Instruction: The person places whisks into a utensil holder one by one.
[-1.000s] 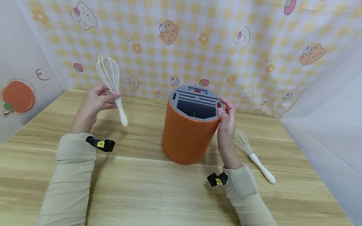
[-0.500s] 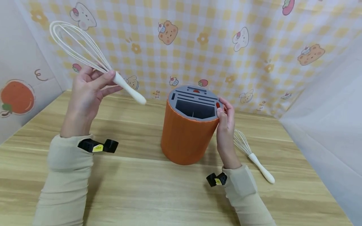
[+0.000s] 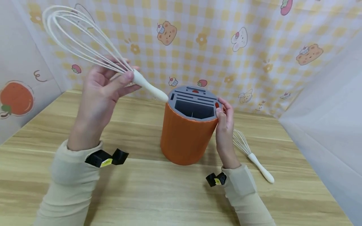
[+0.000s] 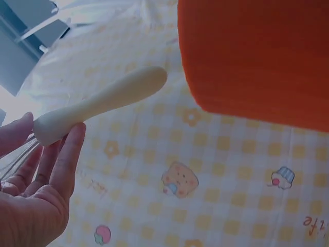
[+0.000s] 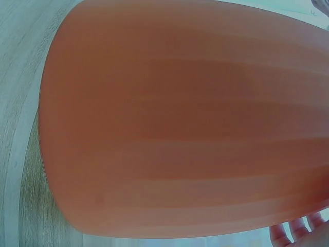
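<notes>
A white balloon whisk (image 3: pixel 151 87) hangs in the air at the left of the head view, its wires up and left, its handle slanting down to the right. My left hand (image 3: pixel 97 94) pinches it where the wires meet the handle. Beyond the handle's end stands an orange knife block (image 3: pixel 186 139) with a grey slotted top; the left wrist view shows a gap between handle (image 4: pixel 105 100) and block (image 4: pixel 257 56). My right hand (image 3: pixel 225 125) grips the block's upper right rim, thumb in front, fingers round the side. The block's wall (image 5: pixel 180 118) fills most of the right wrist view.
A second, smaller-looking white whisk (image 3: pixel 260 168) lies on the wooden table (image 3: pixel 158 194), right of the block and partly behind my right wrist. A yellow checked cloth (image 3: pixel 198 56) hangs behind the table. White sheeting (image 3: pixel 333 110) closes off the right side.
My left hand has lifted the whisk toward the camera, then carried it right, tilting it so the handle's end points at the block. Right hand and block keep their places.
</notes>
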The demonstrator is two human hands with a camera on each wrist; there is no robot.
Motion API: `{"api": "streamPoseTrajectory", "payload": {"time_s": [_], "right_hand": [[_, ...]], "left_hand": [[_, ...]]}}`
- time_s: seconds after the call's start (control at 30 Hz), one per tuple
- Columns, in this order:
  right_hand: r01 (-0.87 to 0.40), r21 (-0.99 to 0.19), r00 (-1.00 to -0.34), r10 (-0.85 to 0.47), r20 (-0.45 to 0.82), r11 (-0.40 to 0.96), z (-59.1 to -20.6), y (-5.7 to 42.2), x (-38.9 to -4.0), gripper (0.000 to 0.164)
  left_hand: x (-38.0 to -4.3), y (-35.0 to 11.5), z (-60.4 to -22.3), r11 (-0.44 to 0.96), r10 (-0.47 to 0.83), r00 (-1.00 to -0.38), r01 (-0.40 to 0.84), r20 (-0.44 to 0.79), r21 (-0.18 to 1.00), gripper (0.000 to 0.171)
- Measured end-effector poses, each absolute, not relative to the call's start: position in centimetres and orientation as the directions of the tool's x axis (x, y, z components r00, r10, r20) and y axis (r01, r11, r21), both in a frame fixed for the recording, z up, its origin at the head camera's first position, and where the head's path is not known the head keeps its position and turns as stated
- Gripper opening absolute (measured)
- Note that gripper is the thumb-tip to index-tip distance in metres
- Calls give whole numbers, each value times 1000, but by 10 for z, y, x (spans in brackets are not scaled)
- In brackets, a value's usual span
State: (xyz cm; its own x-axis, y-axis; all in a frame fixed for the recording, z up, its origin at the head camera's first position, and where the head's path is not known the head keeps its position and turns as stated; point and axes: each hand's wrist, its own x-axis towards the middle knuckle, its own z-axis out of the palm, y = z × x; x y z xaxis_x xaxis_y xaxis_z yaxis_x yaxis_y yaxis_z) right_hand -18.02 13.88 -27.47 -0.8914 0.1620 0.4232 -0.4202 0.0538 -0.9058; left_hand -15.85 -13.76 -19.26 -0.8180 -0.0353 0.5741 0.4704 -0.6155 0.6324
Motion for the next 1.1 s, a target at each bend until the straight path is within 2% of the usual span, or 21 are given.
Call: {"api": "streamPoseTrajectory", "payload": {"time_s": [0.13,0.4,0.5,0.6,0.77,1.0,1.1], "right_hand": [[-420,-906,-892,160,423,55,-276,139,-180,42],[-422,-905,-892,152,425,51,-276,140,-180,41],[-420,-905,-893,151,424,64,-277,141,-180,41],[-422,-905,-894,143,426,57,-276,140,-180,41],[-425,-904,-896,127,426,41,-275,140,-180,40],[-423,-905,-896,127,426,51,-276,141,-180,41],[-426,-903,-894,130,429,52,-276,141,-180,41]], "left_hand": [[-152,-125,-194,-552,34,-802,482,596,681,25],[-148,-102,-198,-330,122,-751,585,648,741,26],[-150,-97,-203,-278,149,-752,592,643,757,27],[-154,-91,-209,-168,169,-765,599,621,783,28],[-159,-79,-217,36,173,-764,636,622,771,31],[-165,-72,-224,154,148,-783,621,604,768,30],[-167,-69,-227,214,145,-773,634,618,743,29]]}}
